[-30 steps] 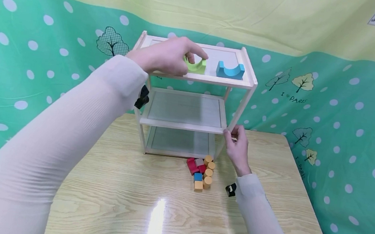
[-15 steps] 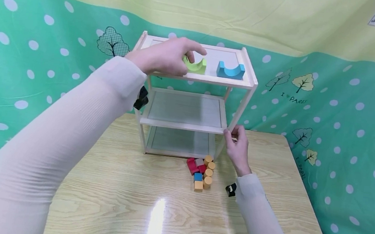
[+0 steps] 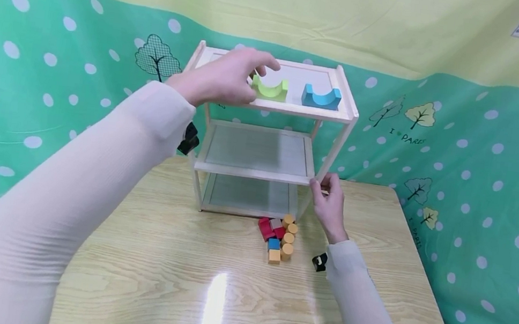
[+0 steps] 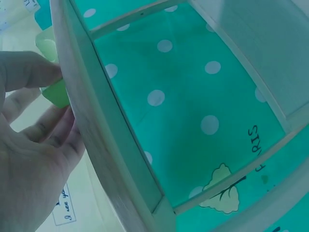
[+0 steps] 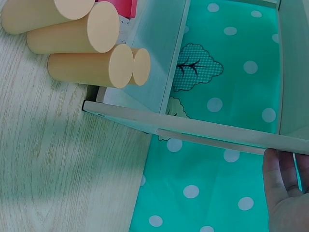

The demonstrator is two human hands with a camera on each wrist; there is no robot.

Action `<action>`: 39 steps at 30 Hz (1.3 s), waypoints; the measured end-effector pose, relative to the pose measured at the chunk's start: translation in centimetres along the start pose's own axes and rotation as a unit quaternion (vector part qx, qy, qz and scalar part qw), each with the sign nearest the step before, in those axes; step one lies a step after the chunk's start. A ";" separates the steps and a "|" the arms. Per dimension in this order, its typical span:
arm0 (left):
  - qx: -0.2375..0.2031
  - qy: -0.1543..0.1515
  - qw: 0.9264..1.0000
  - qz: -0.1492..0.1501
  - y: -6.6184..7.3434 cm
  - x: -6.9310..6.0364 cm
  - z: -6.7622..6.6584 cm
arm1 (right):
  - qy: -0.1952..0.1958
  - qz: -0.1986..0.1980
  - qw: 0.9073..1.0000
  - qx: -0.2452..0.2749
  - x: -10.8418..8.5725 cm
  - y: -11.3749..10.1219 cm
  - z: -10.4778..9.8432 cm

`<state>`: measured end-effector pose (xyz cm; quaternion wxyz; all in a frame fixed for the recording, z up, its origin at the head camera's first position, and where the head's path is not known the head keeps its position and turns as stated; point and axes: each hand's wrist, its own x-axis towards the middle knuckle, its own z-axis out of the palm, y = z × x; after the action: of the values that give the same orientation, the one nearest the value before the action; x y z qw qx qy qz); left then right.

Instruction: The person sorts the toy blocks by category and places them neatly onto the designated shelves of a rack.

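Note:
A light wooden three-tier shelf [image 3: 258, 175] stands on the table. On its top board sit a green block [image 3: 270, 91] with a U-shaped hollow and, to its right, a similar blue block [image 3: 321, 99]. My left hand [image 3: 231, 75] is at the green block's left side, index finger raised away from it. In the left wrist view, thumb and fingers of the left hand [image 4: 38, 121] lie by the shelf's top edge, partly covering the green block [image 4: 57, 93]. Lower down, my right hand [image 3: 330, 206] holds the shelf's front right post; in the right wrist view its fingers [image 5: 274, 176] touch that post.
In front of the shelf's right foot lies a cluster of small blocks: several orange cylinders [image 3: 288, 239], red pieces [image 3: 266, 229], a blue cube [image 3: 273, 244] and an orange cube [image 3: 274, 256]. A dotted green and yellow cloth [image 3: 463, 127] hangs behind the wooden table [image 3: 155, 257].
My left hand has drawn slightly left, uncovering more of the green block, which stays on the top board. The right hand keeps its place on the post.

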<state>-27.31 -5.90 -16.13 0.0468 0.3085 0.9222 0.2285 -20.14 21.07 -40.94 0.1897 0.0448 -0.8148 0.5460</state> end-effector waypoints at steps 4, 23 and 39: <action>-0.003 0.015 1.000 0.005 -0.2 -0.2 0.1 | 0.000 0.005 1.000 -0.002 0.0 0.0 0.0; 0.017 0.104 0.994 0.033 -1.7 -2.5 0.6 | 0.002 0.007 1.000 -0.006 0.4 1.7 0.3; 0.034 0.186 0.980 0.062 -2.4 -4.4 1.3 | 0.001 -0.002 1.000 -0.007 0.0 0.0 0.1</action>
<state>-24.82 -9.72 -18.61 -0.1507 0.3181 0.9012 0.2529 -20.15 21.02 -40.94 0.1921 0.0443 -0.8180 0.5404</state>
